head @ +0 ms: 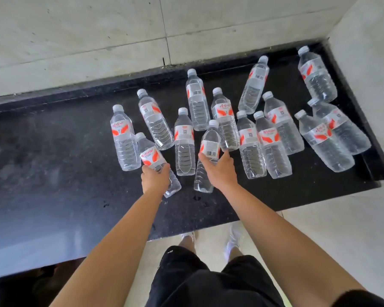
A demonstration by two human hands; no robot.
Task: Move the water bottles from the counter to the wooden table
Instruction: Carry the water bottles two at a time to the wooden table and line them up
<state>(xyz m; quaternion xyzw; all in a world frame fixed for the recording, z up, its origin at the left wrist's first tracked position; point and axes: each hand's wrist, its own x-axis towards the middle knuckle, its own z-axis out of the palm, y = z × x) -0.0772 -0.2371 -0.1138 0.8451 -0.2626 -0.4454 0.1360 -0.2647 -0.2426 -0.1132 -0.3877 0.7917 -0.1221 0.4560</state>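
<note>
Several clear water bottles with white caps and red-and-white labels stand on a black stone counter [53, 169]. My left hand [154, 179] is wrapped around the body of one water bottle [150, 155] at the front left of the group. My right hand [218, 169] grips a second water bottle [210, 144] just to the right of it. Other bottles stand close behind and beside both, such as one at the left [123, 140], one between my hands [184, 142] and one at the far right [317, 74]. No wooden table is in view.
Pale concrete walls [98, 36] close the counter at the back and on the right [368, 52]. The counter's front edge runs just ahead of my legs, with light floor [319, 229] below it. The left half of the counter carries no bottles.
</note>
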